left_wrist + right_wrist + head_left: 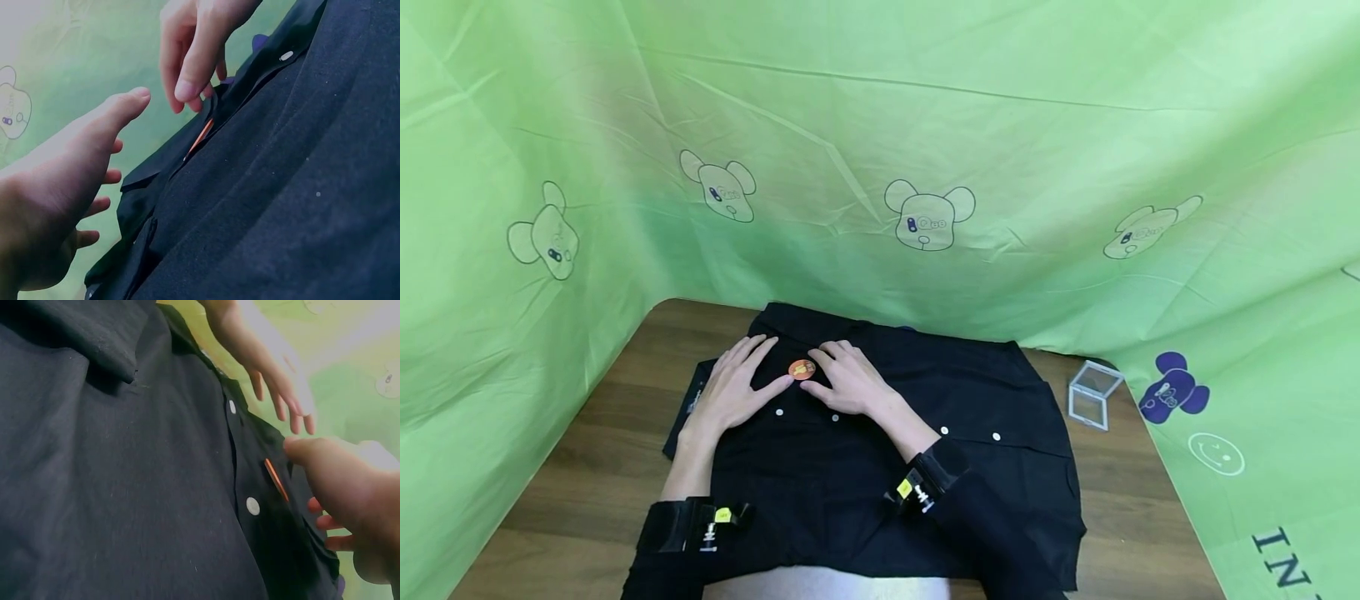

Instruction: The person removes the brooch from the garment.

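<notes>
A black garment with white buttons, a shirt by its look (895, 475), lies spread over the table. On its upper left part sits a round orange badge (802, 370) with a small print; side-on, the badge shows as a thin orange strip in the left wrist view (200, 139) and right wrist view. My left hand (730, 396) is left of the badge, fingers spread, thumb toward it. From the other side my right hand (850, 382) reaches in, fingers loosely bent and thumb near the badge's edge. Neither hand grips anything; whether the fingertips touch the cloth is hard to tell.
The wooden table (602, 458) shows around the shirt. At its right back edge stands an opened clear hinged case (1092, 393). A green printed cloth (850, 125) hangs behind and at both sides, close to the table's edges.
</notes>
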`<state>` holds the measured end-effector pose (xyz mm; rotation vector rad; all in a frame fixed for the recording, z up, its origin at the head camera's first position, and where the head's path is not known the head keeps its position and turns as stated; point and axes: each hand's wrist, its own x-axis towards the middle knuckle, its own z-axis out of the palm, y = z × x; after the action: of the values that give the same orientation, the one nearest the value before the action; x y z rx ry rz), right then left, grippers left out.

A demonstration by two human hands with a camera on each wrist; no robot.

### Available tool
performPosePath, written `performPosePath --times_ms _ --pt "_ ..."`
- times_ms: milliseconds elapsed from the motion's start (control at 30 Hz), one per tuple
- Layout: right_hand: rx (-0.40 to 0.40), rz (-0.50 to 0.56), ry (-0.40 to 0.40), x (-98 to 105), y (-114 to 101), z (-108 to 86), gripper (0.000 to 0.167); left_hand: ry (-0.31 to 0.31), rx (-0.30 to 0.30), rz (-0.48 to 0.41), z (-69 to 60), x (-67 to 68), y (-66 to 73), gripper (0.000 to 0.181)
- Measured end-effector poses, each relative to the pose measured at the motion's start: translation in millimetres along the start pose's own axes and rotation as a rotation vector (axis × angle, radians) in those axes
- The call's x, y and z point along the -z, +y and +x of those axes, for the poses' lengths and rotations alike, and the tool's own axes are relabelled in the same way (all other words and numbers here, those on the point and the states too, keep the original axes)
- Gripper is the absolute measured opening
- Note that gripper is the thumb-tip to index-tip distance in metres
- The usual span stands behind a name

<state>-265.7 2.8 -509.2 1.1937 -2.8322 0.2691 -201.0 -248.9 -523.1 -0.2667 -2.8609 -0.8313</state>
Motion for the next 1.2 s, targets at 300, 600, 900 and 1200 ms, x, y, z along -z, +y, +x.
performPosePath --times_ms 300,600,900,1200 --pt "0.008 -0.055 0.009 -5.9 -5.9 15.7 0.062 -0.015 0.005 -0.009 -0.7 -2.8 -4.7 0.086" --pt "0.056 -0.069 0.095 -38.6 7.0 32.6 0.057 -0.024 0.005 -0.01 -1.1 -4.2 -5.7 0.086" --pt "0.03 -0.037 0.074 -39.0 2.0 35.1 0.051 -0.026 0.005 -0.002 -2.5 -5.5 -6.8 0.085" --pt "0.009 -0.028 0.026 -28.6 -4.7 33.2 0.048 -0.017 -0.008 0.021 -2.6 -6.3 -6.5 0.082"
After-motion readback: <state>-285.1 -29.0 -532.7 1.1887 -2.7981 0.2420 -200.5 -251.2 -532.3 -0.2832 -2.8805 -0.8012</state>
